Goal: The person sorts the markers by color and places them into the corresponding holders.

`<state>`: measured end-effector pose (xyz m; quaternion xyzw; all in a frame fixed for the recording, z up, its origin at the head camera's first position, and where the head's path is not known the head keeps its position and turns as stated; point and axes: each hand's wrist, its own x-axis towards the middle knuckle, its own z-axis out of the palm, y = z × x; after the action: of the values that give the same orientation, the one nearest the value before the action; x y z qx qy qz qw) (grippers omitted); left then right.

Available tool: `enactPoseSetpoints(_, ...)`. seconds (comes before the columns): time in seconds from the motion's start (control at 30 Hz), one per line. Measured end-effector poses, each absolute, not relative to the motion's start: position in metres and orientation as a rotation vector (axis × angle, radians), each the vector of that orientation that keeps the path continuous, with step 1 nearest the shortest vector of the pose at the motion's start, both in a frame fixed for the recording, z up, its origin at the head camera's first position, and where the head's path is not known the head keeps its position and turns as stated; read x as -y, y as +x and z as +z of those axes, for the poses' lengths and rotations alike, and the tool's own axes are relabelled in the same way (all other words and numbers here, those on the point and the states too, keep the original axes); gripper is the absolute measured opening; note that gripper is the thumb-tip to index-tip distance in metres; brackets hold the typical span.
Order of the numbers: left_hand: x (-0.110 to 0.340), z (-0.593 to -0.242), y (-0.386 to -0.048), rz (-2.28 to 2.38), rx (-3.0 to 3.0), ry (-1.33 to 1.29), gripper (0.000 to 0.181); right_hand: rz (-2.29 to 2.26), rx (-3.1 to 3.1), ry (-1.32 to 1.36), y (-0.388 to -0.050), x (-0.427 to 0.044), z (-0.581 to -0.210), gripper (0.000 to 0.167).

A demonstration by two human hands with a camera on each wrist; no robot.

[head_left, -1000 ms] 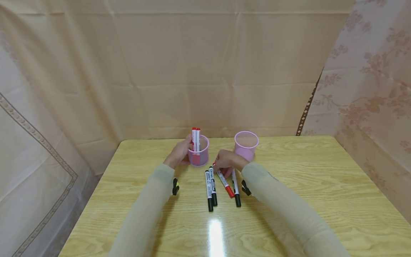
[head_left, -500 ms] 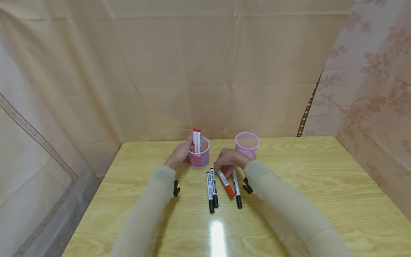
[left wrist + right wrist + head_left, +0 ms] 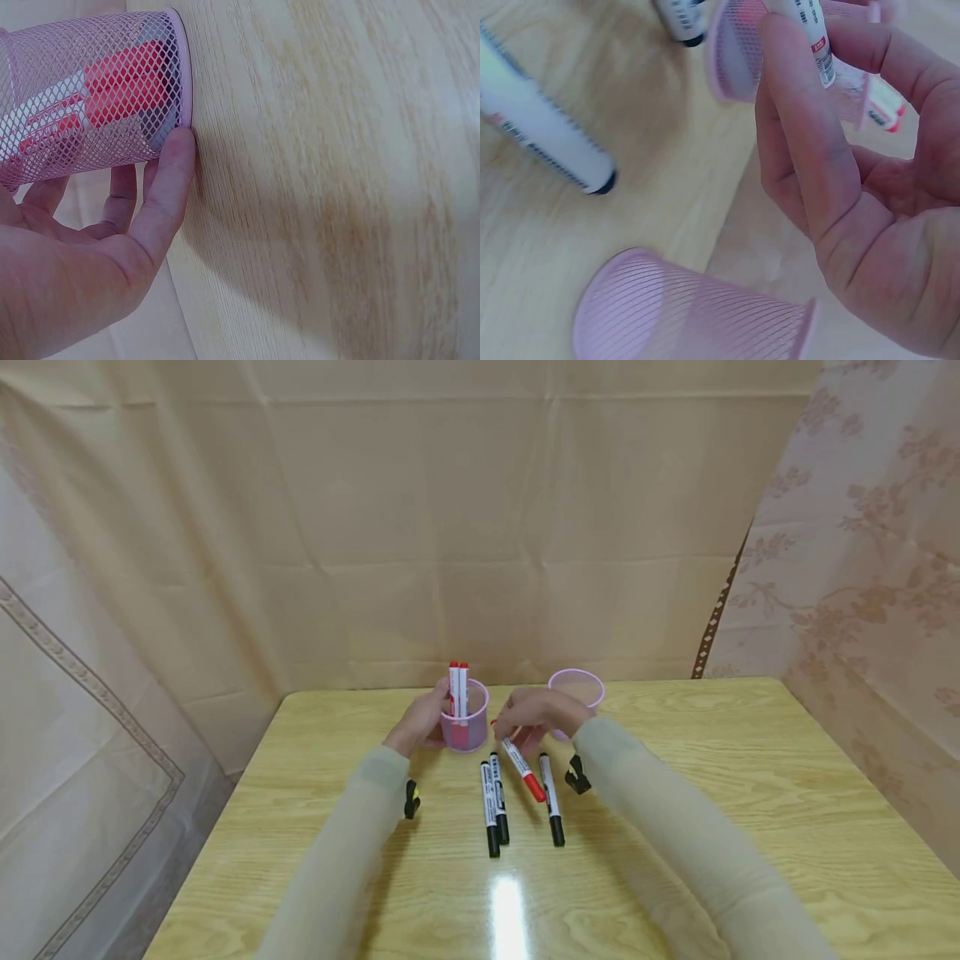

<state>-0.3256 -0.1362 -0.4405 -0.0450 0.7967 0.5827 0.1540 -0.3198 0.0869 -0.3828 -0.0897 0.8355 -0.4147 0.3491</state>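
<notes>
My left hand (image 3: 422, 720) holds the side of a pink mesh pen holder (image 3: 474, 733), thumb at its base and fingers around the far side. Two white markers (image 3: 458, 692) with red ends stand inside; the left wrist view shows their red caps (image 3: 124, 82) pointing down through the mesh. Between thumb and fingers, my right hand (image 3: 534, 718) pinches a red-capped marker (image 3: 521, 764), tilted with its cap toward me and lifted a little off the table. In the right wrist view only a short piece of this marker (image 3: 802, 26) shows.
Three black-capped markers lie on the wooden table (image 3: 337, 860): a close pair (image 3: 490, 806) and a single marker (image 3: 551, 797) to the right. A second pink mesh pen holder (image 3: 588, 683) stands behind my right hand, partly hidden. A beige cloth (image 3: 487, 527) hangs behind.
My right hand has risen slightly and moved away from me, lifting the red-capped marker off the table. My left hand and its pen holder stay in place.
</notes>
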Motion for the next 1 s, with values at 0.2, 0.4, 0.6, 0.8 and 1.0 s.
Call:
enactPoseSetpoints(0.2, 0.141, -0.442, -0.322, 1.676, -2.267, -0.130, 0.083, -1.126, -2.169, -0.296, -0.322, -0.074, -0.375, 0.014)
enactPoseSetpoints(0.4, 0.160, -0.443, -0.318, 1.689, -2.293, -0.156, 0.083, -1.125, -2.190, -0.363, -0.324, -0.053, -0.370, 0.014)
enactPoseSetpoints(0.6, 0.168, -0.440, -0.315, 1.693, -2.306, -0.194, 0.075, -1.159, -2.182, -0.383, -0.323, -0.045, -0.362, 0.017)
enactPoseSetpoints(0.8, 0.158, -0.440, -0.318, 1.715, -2.288, -0.202, 0.079, -1.263, -2.184, -0.359, -0.324, -0.051, -0.349, 0.041)
enactPoseSetpoints(1.0, 0.151, -0.440, -0.320, 1.714, -2.277, -0.191, 0.081, -1.337, -2.204, -0.333, -0.326, -0.055, -0.337, 0.044)
